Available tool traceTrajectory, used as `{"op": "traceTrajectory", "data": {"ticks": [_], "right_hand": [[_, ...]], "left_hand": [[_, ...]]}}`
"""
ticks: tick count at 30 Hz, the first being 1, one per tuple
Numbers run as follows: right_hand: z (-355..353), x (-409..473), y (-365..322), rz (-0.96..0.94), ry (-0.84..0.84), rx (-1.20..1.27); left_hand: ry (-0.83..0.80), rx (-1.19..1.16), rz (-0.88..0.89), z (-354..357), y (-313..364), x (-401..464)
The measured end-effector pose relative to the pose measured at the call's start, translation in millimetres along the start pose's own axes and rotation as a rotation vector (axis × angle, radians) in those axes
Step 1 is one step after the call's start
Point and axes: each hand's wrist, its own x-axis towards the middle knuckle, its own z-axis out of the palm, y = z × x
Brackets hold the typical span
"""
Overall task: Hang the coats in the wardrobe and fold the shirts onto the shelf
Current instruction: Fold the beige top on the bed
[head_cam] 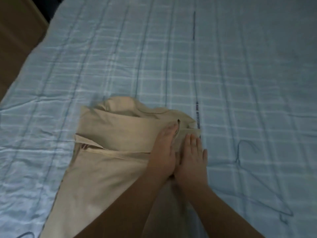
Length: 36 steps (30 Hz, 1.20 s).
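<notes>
Where blue checked bed (pixel 171 57) fills room, beside brown floor (pixel 15 40).
Pressing tan shirt (pixel 109 134) flat: left hand (pixel 164 152), right hand (pixel 192 157), fingers straight, gripping nothing.

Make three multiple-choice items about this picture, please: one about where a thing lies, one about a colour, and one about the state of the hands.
1. Where does the wire hanger lie?
A. On the bedspread, to the right of the garment
B. On top of the garment
C. On the floor

2. What colour is the garment under the hands?
A. Dark red
B. Beige
C. Black

3. How are the two hands?
A. Both closed in fists
B. One lifted in the air
C. Both flat, fingers straight, pressing on the garment

Answers:
1 A: the wire hanger lies on the blue checked bedspread, apart from the garment.
2 B: the beige garment is one pale sandy colour.
3 C: the left hand and the right hand lie side by side on the cloth, fingers stretched out.
</notes>
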Motion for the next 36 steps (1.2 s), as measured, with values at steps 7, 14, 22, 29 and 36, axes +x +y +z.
{"op": "traceTrajectory", "data": {"ticks": [7, 14, 22, 29, 36], "right_hand": [[1.5, -15.2, 49.8, -0.074, -0.025, 0.066], [7.7, -47.8, 26.7, -0.105, 0.050, 0.096], [46.8, -152.8, -12.2, -0.124, -0.026, 0.000], [90.3, -270.7, -17.3, -0.001, -0.190, -0.160], [93.5, -329.8, -3.0, 0.261, -0.111, -0.059]], "left_hand": [[-0.330, 0.298, 0.008, 49.4, -23.5, -6.9], [-0.212, 0.195, -0.076, 11.2, -9.3, -31.6], [-0.152, 0.318, -0.119, -102.0, -64.7, -143.2], [-0.102, 0.451, -0.302, -193.7, -144.6, -281.3], [-0.047, 0.585, -0.447, -237.3, -161.7, -336.6]]}}
